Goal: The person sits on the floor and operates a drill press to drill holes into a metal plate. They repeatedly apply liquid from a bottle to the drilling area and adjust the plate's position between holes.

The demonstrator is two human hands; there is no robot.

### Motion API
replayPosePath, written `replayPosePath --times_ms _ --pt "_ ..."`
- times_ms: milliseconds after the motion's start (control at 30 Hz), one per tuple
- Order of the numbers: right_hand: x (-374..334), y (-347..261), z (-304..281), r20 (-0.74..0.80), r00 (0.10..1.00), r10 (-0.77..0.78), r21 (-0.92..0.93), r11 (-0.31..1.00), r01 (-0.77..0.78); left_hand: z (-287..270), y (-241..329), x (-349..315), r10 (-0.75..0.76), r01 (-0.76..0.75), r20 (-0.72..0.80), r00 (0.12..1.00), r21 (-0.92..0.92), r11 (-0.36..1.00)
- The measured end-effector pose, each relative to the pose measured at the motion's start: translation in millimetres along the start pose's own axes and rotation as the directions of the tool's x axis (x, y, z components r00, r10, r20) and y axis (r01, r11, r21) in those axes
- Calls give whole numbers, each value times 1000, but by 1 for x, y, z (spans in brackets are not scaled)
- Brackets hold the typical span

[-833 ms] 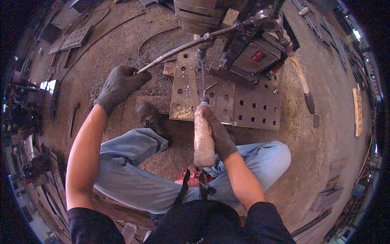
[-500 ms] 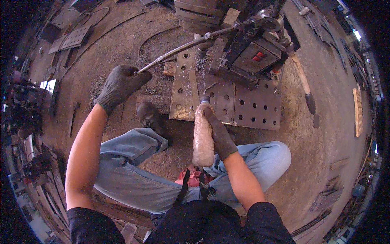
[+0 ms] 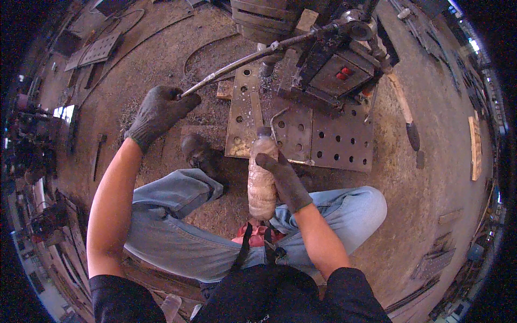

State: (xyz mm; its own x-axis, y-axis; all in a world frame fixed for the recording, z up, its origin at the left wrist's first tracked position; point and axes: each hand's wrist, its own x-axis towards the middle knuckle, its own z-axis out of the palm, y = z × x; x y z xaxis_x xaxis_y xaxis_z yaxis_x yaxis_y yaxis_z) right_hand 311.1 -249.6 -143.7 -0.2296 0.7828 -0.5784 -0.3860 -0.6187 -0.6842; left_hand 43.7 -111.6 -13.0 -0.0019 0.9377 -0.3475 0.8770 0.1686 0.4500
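My left hand [image 3: 161, 114], in a dark work glove, is closed round the end of a long metal lever [image 3: 231, 65]. That lever runs up to the hub of a drilling machine [image 3: 338, 72] with a red-buttoned box. In my gloved right hand [image 3: 285, 180] is a plastic bottle [image 3: 262, 185] of cloudy brownish liquid, its dark cap end pointing away from me. The bottle is above the near edge of a steel plate [image 3: 339, 142] full of round holes. A thin bent rod [image 3: 273, 123] lies by the bottle's cap. The drill tip is hard to make out.
Metal shavings litter the floor left of the plate. A wooden-handled brush [image 3: 404, 107] lies on the right, with a wooden board [image 3: 474, 148] farther out. Another perforated plate [image 3: 97, 52] is at the far left. My boot [image 3: 198, 152] is beside the plate's left edge.
A thin stream of liquid from the bottle toward the drill has stopped. My right hand has drawn the bottle slightly back and left. The left hand and lever look almost still.
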Motion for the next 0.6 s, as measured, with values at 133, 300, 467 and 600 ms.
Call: replayPosePath --times_ms 133,300,467,600 --pt "-5 -4 4 15 999 -29 6 1000 29 2 -3 1 23 -23 -29 999 -19 1000" --pt "0 0 0 2 1000 -31 15 999 31 2 -1 2 22 -22 -40 999 16 1000" --pt "3 6 -6 -11 993 117 231 967 -111 4 -3 0 38 -37 -58 998 21 999" --pt "5 4 -14 -45 989 143 258 958 -127 5 -3 0 30 -30 -50 998 0 1000"
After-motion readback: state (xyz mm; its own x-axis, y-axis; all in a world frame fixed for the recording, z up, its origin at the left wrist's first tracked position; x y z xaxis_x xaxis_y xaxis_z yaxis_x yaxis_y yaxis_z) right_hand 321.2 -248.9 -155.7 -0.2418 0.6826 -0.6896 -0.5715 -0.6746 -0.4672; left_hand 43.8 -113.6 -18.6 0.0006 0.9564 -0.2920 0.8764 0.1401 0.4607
